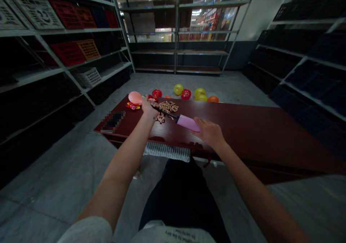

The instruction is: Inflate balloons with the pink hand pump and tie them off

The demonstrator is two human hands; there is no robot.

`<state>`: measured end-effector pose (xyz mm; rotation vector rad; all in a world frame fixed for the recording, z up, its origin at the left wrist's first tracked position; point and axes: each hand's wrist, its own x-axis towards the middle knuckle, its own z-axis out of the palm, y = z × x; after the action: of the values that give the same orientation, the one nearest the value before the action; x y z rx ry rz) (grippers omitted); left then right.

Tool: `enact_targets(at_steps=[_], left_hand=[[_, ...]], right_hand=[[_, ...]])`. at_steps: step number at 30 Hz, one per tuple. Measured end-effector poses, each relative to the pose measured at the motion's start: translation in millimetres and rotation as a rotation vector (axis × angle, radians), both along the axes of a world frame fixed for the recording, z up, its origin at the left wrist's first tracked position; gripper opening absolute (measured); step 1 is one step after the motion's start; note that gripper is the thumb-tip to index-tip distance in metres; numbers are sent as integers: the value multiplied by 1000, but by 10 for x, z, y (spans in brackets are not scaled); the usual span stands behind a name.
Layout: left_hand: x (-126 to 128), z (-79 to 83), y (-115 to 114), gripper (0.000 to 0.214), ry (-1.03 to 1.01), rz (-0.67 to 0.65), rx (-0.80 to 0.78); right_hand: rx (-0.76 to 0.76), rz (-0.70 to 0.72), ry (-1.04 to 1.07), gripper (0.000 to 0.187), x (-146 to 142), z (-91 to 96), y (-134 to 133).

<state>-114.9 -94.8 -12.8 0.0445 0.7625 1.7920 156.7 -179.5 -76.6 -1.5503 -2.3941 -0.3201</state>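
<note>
Table (pixel 251 127) under both hands is dark reddish-brown wood with a bit of shine, long, most of it stretching off to the right of the right hand (pixel 209 130); that hand is wrapped round the pink end of a pump (pixel 187 123); left hand (pixel 148 108) is closed on the black far end, can't tell if it pinches the pink balloon (pixel 135 98) just left of it too; beige curly pieces (pixel 169 107) sit in a loose heap between the hands, slightly beyond; a blurred dark flat thing (pixel 113 121) lies left of the left hand; past the hands, on the grey floor (pixel 235 82), are yellow balloons (pixel 199 93), a red one (pixel 186 94) and an orange one (pixel 213 99); metal shelving (pixel 176 37) stands far ahead, more racks either side; red crates (pixel 66 14) fill some on the left hand's side; ribbed grey cloth (pixel 167 151) pokes out below the near edge, between the forearms.
</note>
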Motion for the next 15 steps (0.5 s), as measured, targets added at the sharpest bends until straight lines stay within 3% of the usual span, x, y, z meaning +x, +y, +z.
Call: enact_targets(at_steps=[3,6,11,15], left_hand=[[-239,74,-24,51,-21,29,13],[-307,55,-84,51,-6,51,48],[-87,-46,-205,52,6,122,85],[193,-60,-306,54,19,107,127]], right_hand=[[3,21,19,48,94,13,-60],[-17,27,36,48,133,22,-118],[-116,4,54,48,96,44,-145],[-171,-3,93,49,-14,125,-106]])
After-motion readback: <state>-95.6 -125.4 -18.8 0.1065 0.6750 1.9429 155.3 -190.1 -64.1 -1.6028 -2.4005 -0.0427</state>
